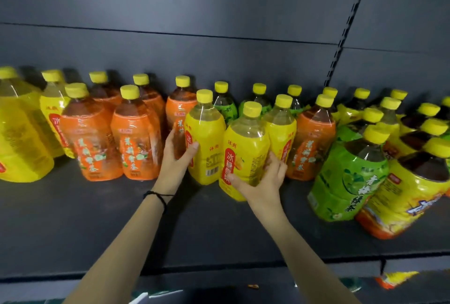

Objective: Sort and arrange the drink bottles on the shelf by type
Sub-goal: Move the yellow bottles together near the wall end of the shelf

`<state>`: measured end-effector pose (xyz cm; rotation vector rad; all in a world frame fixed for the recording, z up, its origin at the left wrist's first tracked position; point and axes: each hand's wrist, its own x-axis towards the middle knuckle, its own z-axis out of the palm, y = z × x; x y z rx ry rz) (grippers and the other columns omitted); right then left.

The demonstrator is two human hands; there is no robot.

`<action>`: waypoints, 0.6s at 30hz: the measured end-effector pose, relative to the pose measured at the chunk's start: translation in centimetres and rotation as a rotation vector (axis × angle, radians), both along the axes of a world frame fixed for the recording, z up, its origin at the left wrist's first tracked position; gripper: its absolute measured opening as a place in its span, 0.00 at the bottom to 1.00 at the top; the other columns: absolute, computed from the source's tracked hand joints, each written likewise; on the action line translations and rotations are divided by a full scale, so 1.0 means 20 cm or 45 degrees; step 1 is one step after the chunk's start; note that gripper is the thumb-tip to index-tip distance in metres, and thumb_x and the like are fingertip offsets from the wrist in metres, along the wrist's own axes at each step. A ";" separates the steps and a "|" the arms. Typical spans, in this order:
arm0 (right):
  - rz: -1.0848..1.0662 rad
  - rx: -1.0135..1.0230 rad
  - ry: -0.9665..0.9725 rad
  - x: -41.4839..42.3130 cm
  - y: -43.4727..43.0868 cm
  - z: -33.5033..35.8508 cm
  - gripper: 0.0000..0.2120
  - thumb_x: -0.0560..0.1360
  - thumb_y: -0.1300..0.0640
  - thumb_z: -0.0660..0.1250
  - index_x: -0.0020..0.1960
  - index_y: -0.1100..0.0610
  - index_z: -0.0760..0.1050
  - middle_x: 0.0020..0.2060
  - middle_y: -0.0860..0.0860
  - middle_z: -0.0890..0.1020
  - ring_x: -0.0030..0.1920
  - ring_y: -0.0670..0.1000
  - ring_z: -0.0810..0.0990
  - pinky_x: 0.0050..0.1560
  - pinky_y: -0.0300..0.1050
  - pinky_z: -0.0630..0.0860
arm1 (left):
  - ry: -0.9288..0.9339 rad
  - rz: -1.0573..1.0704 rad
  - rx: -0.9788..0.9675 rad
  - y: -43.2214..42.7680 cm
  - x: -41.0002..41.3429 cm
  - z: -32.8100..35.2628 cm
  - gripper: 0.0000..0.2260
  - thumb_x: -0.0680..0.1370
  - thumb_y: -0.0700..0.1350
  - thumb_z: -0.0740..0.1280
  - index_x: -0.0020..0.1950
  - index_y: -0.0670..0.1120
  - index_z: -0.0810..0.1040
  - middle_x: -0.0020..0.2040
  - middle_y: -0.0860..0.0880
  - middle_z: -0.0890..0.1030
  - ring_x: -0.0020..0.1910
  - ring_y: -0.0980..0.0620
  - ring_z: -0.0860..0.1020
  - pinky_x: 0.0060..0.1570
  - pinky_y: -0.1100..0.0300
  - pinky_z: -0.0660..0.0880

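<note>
Bottles crowd the dark shelf [73,225], all yellow-capped. My right hand [261,182] wraps low around the nearest yellow bottle [243,157], thumb across its red label reading 冰糖雪梨. My left hand [176,157], black band at the wrist, cups the side of the next yellow bottle [207,143], fingers between it and an orange bottle [177,113]. Green bottles [348,177] marked 绿茶 lean at far right. Orange ones [138,143] stand left, more greens along the back wall [219,11].
</note>
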<state>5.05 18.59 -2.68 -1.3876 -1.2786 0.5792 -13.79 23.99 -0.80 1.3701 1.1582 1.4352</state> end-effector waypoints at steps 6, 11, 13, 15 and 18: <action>-0.105 0.072 0.058 -0.03 0.03 0.01 0.48 0.58 0.50 0.82 0.70 0.50 0.58 0.61 0.46 0.60 0.70 0.51 0.59 0.71 0.59 0.63 | -0.039 -0.075 -0.036 0.00 -0.01 0.01 0.37 0.70 0.55 0.73 0.75 0.54 0.60 0.60 0.60 0.70 0.56 0.67 0.72 0.59 0.66 0.72; -0.020 0.052 0.027 0.02 0.04 0.00 0.48 0.57 0.45 0.81 0.68 0.45 0.56 0.60 0.44 0.60 0.69 0.52 0.62 0.70 0.58 0.66 | 0.081 0.156 0.010 -0.06 0.00 -0.06 0.36 0.58 0.67 0.73 0.62 0.60 0.67 0.63 0.50 0.66 0.65 0.52 0.68 0.62 0.53 0.72; 0.073 0.027 0.072 0.04 0.03 -0.01 0.48 0.56 0.37 0.79 0.66 0.40 0.55 0.61 0.41 0.60 0.71 0.52 0.62 0.69 0.59 0.67 | -0.014 0.154 0.082 -0.07 -0.01 -0.07 0.32 0.57 0.62 0.76 0.56 0.60 0.65 0.61 0.50 0.70 0.61 0.57 0.72 0.57 0.59 0.75; 0.168 -0.007 0.104 0.07 0.01 0.00 0.48 0.53 0.30 0.76 0.65 0.36 0.55 0.63 0.41 0.59 0.72 0.50 0.62 0.69 0.58 0.69 | -0.116 0.038 0.092 -0.07 -0.01 -0.06 0.33 0.58 0.57 0.78 0.55 0.58 0.63 0.58 0.53 0.72 0.54 0.66 0.76 0.49 0.67 0.76; 0.311 -0.037 0.091 0.11 -0.02 -0.01 0.46 0.53 0.28 0.75 0.65 0.32 0.56 0.67 0.43 0.59 0.72 0.50 0.62 0.68 0.58 0.70 | -0.134 -0.048 0.086 -0.07 -0.01 -0.06 0.39 0.56 0.63 0.79 0.58 0.57 0.62 0.61 0.49 0.74 0.55 0.62 0.78 0.47 0.67 0.77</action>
